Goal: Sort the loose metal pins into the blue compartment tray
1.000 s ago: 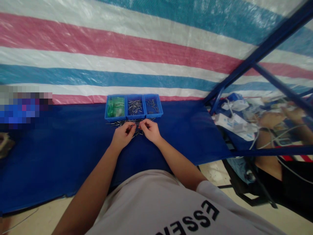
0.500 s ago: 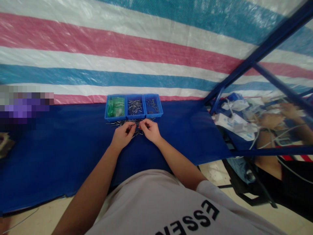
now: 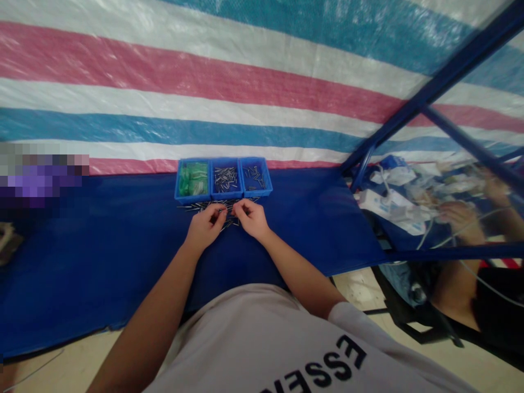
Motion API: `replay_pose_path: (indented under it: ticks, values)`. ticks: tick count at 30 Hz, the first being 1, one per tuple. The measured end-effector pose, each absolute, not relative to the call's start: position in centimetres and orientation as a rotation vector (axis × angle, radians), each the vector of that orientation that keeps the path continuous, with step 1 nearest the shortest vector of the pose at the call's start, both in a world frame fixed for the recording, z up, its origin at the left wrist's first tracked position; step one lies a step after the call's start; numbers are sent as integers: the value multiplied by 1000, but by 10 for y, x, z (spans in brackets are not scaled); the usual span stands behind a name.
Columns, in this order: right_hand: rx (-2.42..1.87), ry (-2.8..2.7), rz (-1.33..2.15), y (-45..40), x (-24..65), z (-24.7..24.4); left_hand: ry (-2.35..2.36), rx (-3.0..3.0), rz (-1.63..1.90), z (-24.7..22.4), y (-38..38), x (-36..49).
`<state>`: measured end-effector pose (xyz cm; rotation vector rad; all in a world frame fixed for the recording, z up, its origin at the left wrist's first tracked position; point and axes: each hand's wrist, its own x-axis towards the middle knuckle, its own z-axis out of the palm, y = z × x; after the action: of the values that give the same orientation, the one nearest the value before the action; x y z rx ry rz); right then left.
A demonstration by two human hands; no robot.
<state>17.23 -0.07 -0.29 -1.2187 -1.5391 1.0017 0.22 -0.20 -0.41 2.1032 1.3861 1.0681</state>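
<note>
My left hand [image 3: 208, 222] and my right hand [image 3: 250, 216] face each other low over a loose pile of thin metal pins [image 3: 195, 206] on the blue table. Thumb and forefinger are pinched together on both hands. What sits between the fingertips is too small to make out. Just beyond the pile stand three joined blue bins. Small green packets [image 3: 194, 179] fill the left bin. Many short metal pins [image 3: 226, 179] lie in the middle bin, and fewer pins [image 3: 254, 176] are in the right one.
A striped plastic sheet [image 3: 229, 76] hangs behind the blue table [image 3: 102, 256]. To the right, a blue metal frame [image 3: 385, 128] separates off another table with a white power strip [image 3: 388, 210], cables and plastic bags. A co-worker's hands [image 3: 462, 218] are busy there.
My two hands hold nearly the same pose over the pile. At the right, the co-worker's nearer arm and hand have shifted a little.
</note>
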Motion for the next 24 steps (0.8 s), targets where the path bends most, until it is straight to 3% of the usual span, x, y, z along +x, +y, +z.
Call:
replay_pose_path:
  ticks: [24]
  values:
    - [-1222, -1555, 997, -1, 173, -4, 1394, 2115, 1058, -2, -2, 3]
